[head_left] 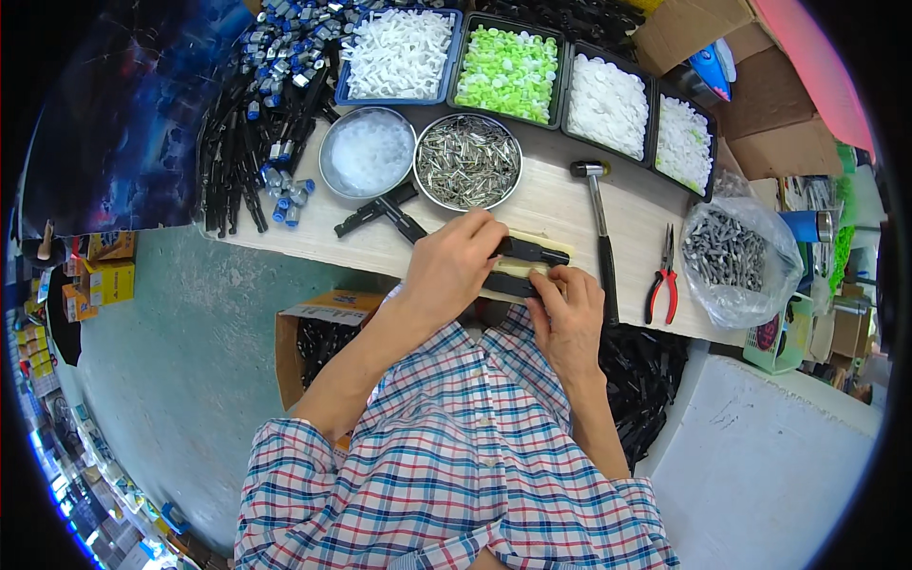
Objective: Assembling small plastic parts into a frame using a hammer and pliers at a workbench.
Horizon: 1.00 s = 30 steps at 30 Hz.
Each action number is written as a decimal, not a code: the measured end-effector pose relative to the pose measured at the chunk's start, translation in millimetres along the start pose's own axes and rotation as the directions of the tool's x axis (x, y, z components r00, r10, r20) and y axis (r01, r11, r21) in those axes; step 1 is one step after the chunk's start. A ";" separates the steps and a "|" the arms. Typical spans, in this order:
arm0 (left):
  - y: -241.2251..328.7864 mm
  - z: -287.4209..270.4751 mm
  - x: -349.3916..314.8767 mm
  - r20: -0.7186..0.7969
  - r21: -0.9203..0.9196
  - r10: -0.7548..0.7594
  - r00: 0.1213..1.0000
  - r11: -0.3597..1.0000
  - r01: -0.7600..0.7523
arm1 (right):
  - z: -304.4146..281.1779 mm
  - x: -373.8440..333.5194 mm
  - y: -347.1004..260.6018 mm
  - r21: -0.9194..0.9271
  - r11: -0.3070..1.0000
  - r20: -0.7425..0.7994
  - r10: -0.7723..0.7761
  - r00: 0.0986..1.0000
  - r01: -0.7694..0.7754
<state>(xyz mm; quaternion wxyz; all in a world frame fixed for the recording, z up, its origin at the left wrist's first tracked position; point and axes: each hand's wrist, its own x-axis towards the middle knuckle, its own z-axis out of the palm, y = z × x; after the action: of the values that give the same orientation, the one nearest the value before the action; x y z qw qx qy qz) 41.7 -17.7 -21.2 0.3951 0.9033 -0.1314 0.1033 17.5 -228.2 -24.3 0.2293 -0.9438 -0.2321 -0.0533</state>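
Black plastic parts (528, 251), 2 pcs, on a pale block (551, 241) at near edge of tabletop (551, 204). Upper pc under left hand (454, 266), fingers curled over it, pressing/gripping. Lower pc (508, 284) pinched by right hand (570, 318), fingertips closed on its end. Whether pcs are already joined: can't tell, hands cover the seam.

Nearby, R side: hammer (598, 228), black grip, lying untouched just beside right hand; red-handled pliers (662, 277) further R; clear bag of grey metal pcs (731, 252).

Behind hands: round tin of small metal pins (467, 161); round tin of clear bits (367, 152); loose black part (380, 211).

Far edge: trays of white pcs (397, 52), green caps (508, 71), white caps (608, 103), more white (684, 142).

L side: heap of black rods w/ blue-silver ends (266, 114).

Below tabletop: cardboard box of black pcs (318, 337); pile of black pcs (641, 375) at R.

Progress, est.: mid-run. One unit in hand, not yet struck; large stock of loose parts left in all trays and heaps.
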 end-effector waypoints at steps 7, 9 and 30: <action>-4.9 9.6 11.0 0.126 0.195 0.161 0.979 0.963 -0.183 | -4.1 5.1 -1.0 0.017 1.000 0.003 -0.016 1.000 0.016; -6.7 10.1 11.6 0.123 0.182 0.162 0.979 0.966 -0.183 | -2.9 0.4 1.5 0.079 0.997 -0.051 0.009 0.999 -0.005; 2.7 -0.3 23.9 0.101 0.142 0.121 0.988 0.981 -0.134 | -9.8 -16.9 63.7 -0.110 0.948 -0.171 0.278 0.945 -0.299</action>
<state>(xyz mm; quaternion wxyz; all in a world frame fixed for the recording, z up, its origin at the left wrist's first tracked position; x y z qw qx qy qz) 63.4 -22.9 -12.2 0.3127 0.9238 -0.1990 0.0961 32.0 -289.8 -45.0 0.1877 -0.9740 -0.0689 -0.1070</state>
